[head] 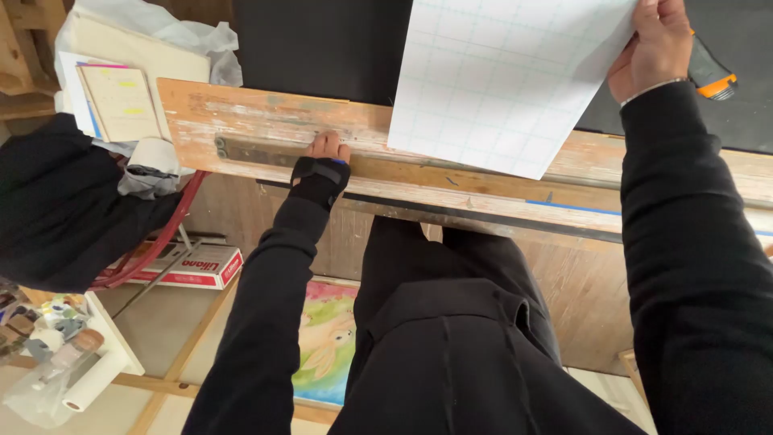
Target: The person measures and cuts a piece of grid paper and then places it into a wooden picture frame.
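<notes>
The right hand point(656, 48) lifts a white gridded sheet point(503, 76) off the black mat point(322, 48) — utility knife (orange-tipped) point(710, 74) tucked in the same grip. The left hand point(322, 161), fingers curled, steadies the worn wooden board point(266, 129); next, seemingly, set the sheet aside carefully.

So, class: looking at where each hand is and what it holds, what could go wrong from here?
1. The right hand holds both the gridded sheet and an orange-tipped utility knife; either might slip.
2. The left hand, in a black wrist brace, rests fingertips on the metal straightedge; it may shift.
</notes>
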